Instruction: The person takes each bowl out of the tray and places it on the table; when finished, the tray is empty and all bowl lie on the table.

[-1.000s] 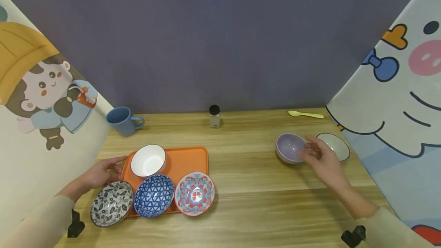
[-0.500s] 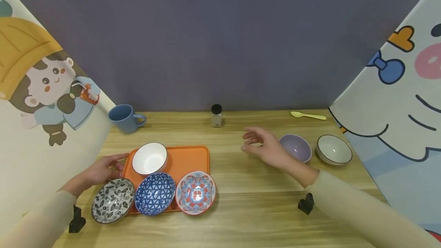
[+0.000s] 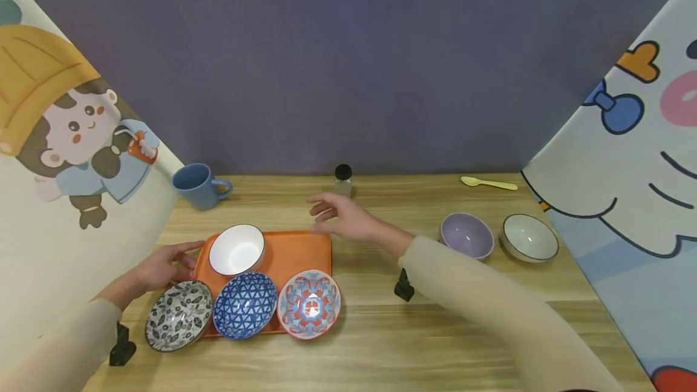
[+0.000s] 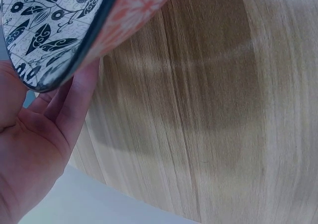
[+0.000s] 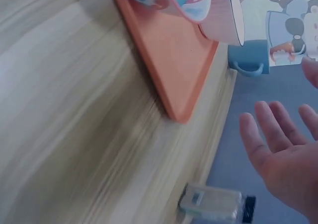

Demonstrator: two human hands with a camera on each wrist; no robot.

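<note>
In the head view my left hand (image 3: 166, 266) is at the left edge of the orange tray (image 3: 291, 253), fingers extended and touching the edge. The left wrist view shows those fingers (image 4: 79, 100) reaching behind a black-and-white floral bowl (image 4: 54, 30), which hides their tips. My right hand (image 3: 345, 216) hovers past the tray's back right corner, fingers loosely spread and holding nothing. On the tray are a white bowl (image 3: 236, 251) and a blue triangle-patterned bowl (image 3: 245, 305). A red-and-blue patterned bowl (image 3: 309, 305) and the floral bowl overhang its front corners.
A blue mug (image 3: 198, 186) stands at the back left. Partly behind my right hand is a small black-lidded jar (image 3: 343, 174). To the right are a purple bowl (image 3: 466, 236), a pale bowl (image 3: 529, 238) and a yellow spoon (image 3: 488, 183). Printed panels flank the table.
My right hand has swept left from beside the purple bowl to the tray's back right corner. My left hand stays at the tray's left edge, and the bowls keep their places.
</note>
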